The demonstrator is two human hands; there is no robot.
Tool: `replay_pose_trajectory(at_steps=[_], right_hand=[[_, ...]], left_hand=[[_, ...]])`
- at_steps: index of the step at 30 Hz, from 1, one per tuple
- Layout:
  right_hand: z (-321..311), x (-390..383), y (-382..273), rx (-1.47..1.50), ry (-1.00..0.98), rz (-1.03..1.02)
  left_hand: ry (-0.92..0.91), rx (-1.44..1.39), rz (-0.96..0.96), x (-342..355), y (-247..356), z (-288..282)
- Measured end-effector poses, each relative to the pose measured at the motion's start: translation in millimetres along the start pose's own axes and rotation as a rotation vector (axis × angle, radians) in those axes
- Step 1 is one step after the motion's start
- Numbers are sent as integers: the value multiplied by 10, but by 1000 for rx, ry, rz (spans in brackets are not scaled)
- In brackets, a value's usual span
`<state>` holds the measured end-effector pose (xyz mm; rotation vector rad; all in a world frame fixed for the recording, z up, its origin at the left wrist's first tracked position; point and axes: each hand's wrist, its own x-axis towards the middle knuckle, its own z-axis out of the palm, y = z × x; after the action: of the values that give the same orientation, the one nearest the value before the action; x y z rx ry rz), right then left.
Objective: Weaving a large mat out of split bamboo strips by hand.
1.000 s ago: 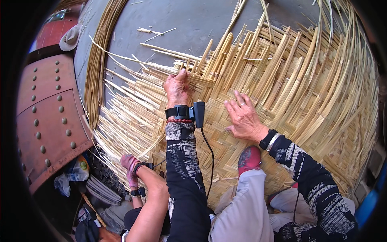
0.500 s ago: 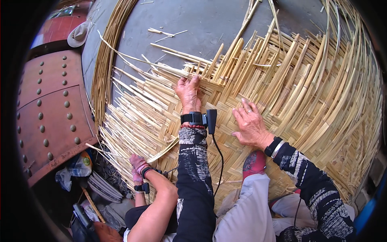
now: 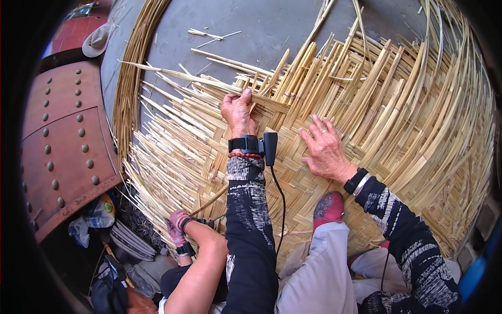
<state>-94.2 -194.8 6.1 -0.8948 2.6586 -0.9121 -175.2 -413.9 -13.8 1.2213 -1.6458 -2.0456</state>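
Observation:
A large woven mat of split reed strips (image 3: 293, 183) spreads under both my hands. My left hand (image 3: 239, 114) is closed on a flat reed strip (image 3: 201, 80) at the weaving edge, thumb on top. The strip runs from the far left to the raised strip ends (image 3: 306, 70). My right hand (image 3: 325, 152) rests on or just above the woven part, fingers apart, with nothing in it. At the lower left a co-worker's gloved hand (image 3: 176, 225) is by the mat's edge, near a thin strip (image 3: 212, 200).
A bundle of long reeds (image 3: 133, 68) lies at the left on grey ground (image 3: 230, 15). Beyond it stands a red studded panel (image 3: 68, 125), with a hat (image 3: 95, 42) behind. Plastic bags (image 3: 99, 214) lie at the lower left. My shoe (image 3: 329, 206) is on the mat.
My left hand has shifted slightly up and left, still holding the strip. My right hand has risen a little with its fingers spread. The co-worker's pale curved strip has moved; the view has tilted slightly.

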Motion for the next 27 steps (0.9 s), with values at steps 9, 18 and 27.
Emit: replay_pose_trajectory(at_steps=[9, 18, 27], right_hand=[[3, 25, -36, -2, -12, -9], [164, -21, -56, -213, 53, -50], [131, -49, -112, -88, 146, 21]], left_hand=[[-98, -168, -17, 64, -98, -41], [-99, -133, -41, -39, -17, 40], [-53, -257, 117, -25, -110, 127]])
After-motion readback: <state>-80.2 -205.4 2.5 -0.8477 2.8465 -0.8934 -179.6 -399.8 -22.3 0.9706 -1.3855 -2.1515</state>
